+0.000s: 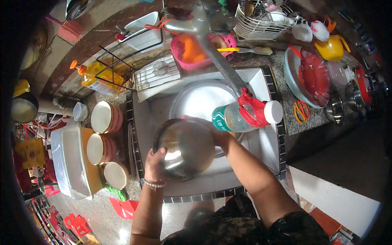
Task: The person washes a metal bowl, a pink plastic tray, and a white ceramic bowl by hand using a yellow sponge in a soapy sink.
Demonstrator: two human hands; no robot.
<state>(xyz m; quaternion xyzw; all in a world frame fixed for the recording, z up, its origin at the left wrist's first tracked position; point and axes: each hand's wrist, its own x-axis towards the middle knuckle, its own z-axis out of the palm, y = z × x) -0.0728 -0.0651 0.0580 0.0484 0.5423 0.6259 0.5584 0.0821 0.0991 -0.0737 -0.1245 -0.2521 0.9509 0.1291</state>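
A round stainless steel bowl (188, 148) is held tilted over the near left part of the white sink (260, 147). My left hand (155, 165) grips its left side, thumb on the metal. My right hand (216, 131) is at its upper right side, fingers mostly hidden behind it. Beneath lies a large round metal basin (205, 98) in the sink. Above the right wrist, a clear plastic bottle (239, 118) with a white cap and green label is tied with red material to the end of the metal faucet (222, 62).
Stacked bowls (102, 118) and a lidded plastic container (72, 162) stand left of the sink. A pink basket (196, 62) and white dish rack (260, 27) are behind. On the right are orange-handled scissors (300, 111) and a light blue basin (291, 82).
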